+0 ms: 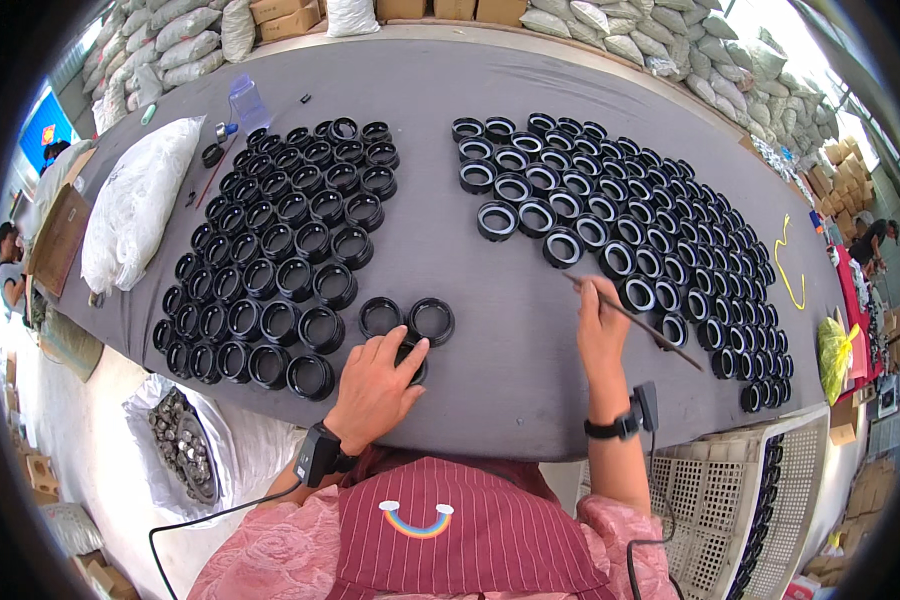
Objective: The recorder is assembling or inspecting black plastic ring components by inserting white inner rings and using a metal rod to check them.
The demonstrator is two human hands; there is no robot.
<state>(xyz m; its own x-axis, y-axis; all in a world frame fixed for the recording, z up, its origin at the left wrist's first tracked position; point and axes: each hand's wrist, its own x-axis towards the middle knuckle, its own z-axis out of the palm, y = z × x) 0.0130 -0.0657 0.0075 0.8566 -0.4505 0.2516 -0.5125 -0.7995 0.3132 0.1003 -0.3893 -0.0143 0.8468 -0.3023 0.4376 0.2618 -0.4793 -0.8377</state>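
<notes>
My left hand [375, 388] is closed on a black ring [421, 373], which the fingers partly cover, near the table's front edge. Just beyond it, two more black rings, a left one [380, 317] and a right one [432, 321], lie side by side. My right hand [600, 325] grips a thin dark stick [660, 340], possibly a brush; it slants from above the fist down to the right. Rows of black rings [293, 277] fill the left of the table. On the right stands a larger group of rings with pale grey insides [592, 231].
A grey cloth covers the table [450, 200]. A full white plastic bag [145, 200] lies at its left, and a yellow cord [792, 262] at its right. Below are a sack of metal parts [185, 445] and plastic crates [715, 500]. Two people are in the background.
</notes>
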